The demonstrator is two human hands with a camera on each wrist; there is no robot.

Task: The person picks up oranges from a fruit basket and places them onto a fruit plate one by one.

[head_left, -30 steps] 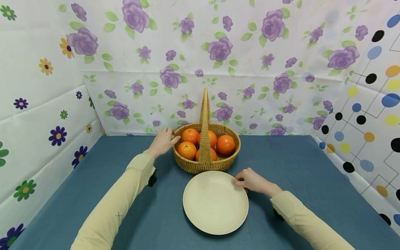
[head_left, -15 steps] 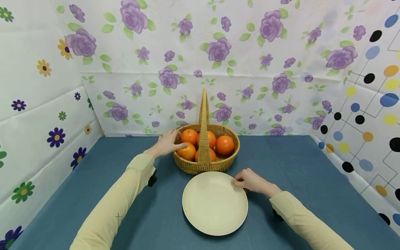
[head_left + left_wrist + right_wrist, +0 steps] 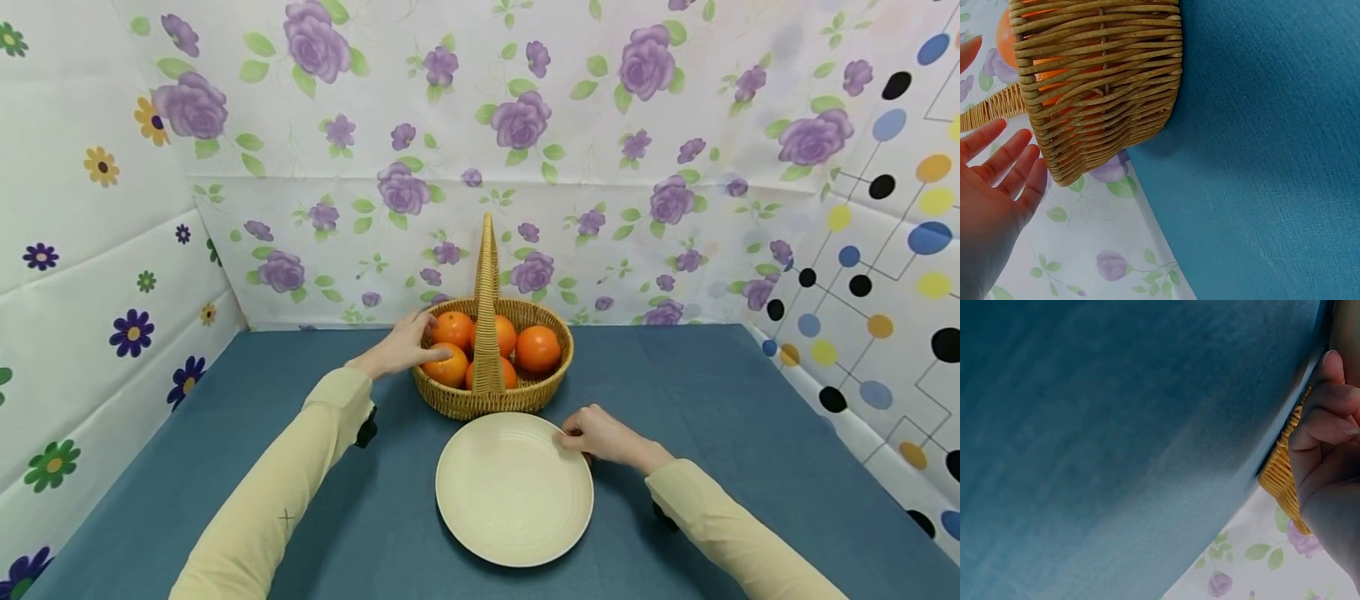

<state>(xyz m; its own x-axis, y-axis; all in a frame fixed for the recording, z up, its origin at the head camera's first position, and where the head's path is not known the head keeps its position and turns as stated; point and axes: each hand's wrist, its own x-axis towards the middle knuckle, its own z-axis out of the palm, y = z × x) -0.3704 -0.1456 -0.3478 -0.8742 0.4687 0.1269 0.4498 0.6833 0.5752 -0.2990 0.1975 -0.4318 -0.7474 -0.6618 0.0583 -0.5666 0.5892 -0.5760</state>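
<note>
1. As we look down at the desk point(image 3: 652, 367), we see a wicker basket point(image 3: 461, 404) standing upright near its far edge.
2. We count five oranges visible inside the basket, among them a front-left orange point(image 3: 447, 368) and a right-hand orange point(image 3: 537, 349); the arched handle point(image 3: 487, 275) rises over them.
3. We find the left hand point(image 3: 400, 347) at the basket's left rim, its thumb over the front-left orange; we cannot tell whether the thumb touches the fruit.
4. From the left wrist, we see that hand's fingers point(image 3: 1015, 173) spread and loosely extended beside the wicker, clenched round nothing.
5. We see the right hand point(image 3: 606, 436) pinching the far-right rim of a round cream plate point(image 3: 514, 492), thumb on top and fingers curled.
6. We have the plate on the near side of the basket, close to its base; whether they touch, we cannot tell.
7. We note pale yellow sleeves on both arms, and a purple-flowered sheet point(image 3: 360, 142) behind the desk.
</note>
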